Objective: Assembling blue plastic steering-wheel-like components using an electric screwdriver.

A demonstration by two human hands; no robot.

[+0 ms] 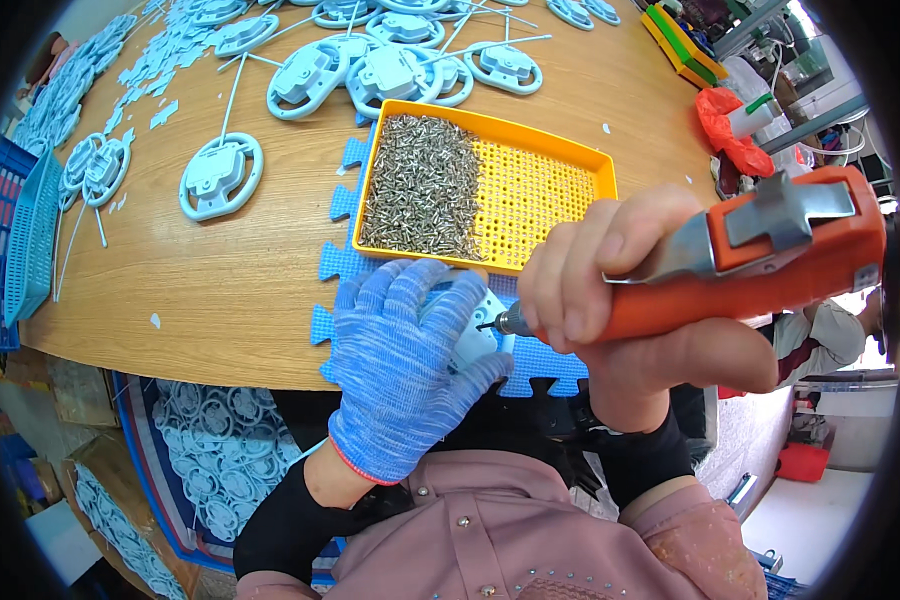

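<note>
Two hands, close together: gloved left hand (400, 345) clasped over a pale-blue plastic part (482, 338) on blue foam mat (550, 365), presumably steadying it. Bare right hand (620, 290) wrapped around orange power screwdriver (780, 255), bit aimed there. Screws (420, 190) in yellow tray (545, 190) just beyond, likely for easy reach.

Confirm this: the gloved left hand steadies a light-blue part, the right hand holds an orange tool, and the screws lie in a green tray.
The tray is yellow, not green, as the head view shows. The rest stands: gloved left hand steadying the light-blue part, right hand holding the orange tool, screws in the tray.
</note>
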